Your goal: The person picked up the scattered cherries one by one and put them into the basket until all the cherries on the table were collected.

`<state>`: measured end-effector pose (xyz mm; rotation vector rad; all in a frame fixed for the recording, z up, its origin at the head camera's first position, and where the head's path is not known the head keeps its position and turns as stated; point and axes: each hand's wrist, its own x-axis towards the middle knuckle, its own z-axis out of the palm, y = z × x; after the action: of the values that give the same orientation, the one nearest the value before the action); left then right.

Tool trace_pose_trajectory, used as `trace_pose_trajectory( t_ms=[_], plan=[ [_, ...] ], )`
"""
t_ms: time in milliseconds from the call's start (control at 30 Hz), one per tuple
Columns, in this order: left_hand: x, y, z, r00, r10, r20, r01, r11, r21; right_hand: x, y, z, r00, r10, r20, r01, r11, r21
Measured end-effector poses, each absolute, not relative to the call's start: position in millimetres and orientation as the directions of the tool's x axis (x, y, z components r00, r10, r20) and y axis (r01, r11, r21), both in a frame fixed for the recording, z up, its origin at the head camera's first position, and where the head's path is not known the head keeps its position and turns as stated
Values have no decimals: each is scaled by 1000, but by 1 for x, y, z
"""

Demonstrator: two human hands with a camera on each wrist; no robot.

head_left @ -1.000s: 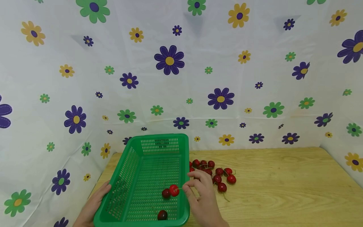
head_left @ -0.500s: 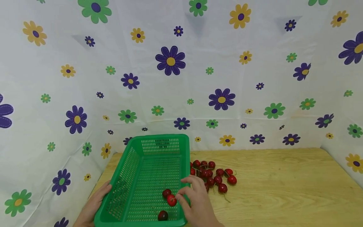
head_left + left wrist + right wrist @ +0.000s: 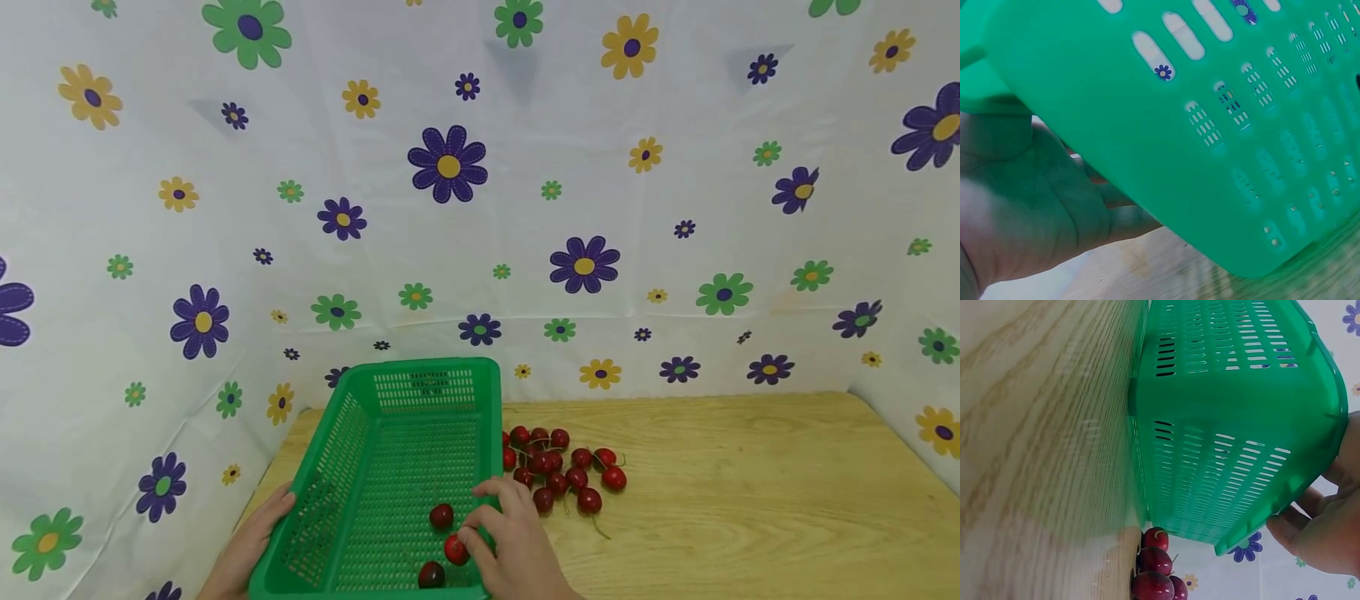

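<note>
One red cherry [image 3: 452, 551] is pinched in the fingertips of the right hand [image 3: 516, 540], inside the green basket [image 3: 420, 364]. Right rim [image 3: 496, 442] runs under that hand; loads of basket floor [image 3: 412, 462] stretches beyond the grip. Left hand [image 3: 250, 536], off left, lays straight fingers outside. Cherry's bright, glossier than two dark cherries [image 3: 442, 517] nearby.

Green basket [image 3: 405, 475], cropped in every view

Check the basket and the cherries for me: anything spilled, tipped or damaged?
Nothing stands out. The green basket stands upright with no visible break, and the right hand holds a cherry inside it. The loose cherries on the wood-grain table lie grouped beside the basket, not scattered.
</note>
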<state>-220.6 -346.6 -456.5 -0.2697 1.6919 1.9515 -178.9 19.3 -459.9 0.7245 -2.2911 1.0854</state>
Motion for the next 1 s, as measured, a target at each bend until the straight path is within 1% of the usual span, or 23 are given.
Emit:
trace_pose_trajectory(
  t_ms=[133, 367, 700, 1000],
  plan=[
    [-220, -346, -455, -838, 254, -484, -514, -68, 855, -178, 20, -459, -778, -265, 570, -609, 544, -578],
    [-221, -347, -456, -840, 262, -475, -511, -85, 856, -179, 21, -456, -819, -258, 512, -558, 566, -607],
    [-222, -347, -460, -849, 227, -477, -495, -25, 868, -180, 22, -454, -839, -264, 475, -530, 589, -609],
    [-221, -346, -459, -846, 228, -482, -505, -52, 862, -180, 21, -453, -852, -260, 454, -512, 593, -621]
  ],
)
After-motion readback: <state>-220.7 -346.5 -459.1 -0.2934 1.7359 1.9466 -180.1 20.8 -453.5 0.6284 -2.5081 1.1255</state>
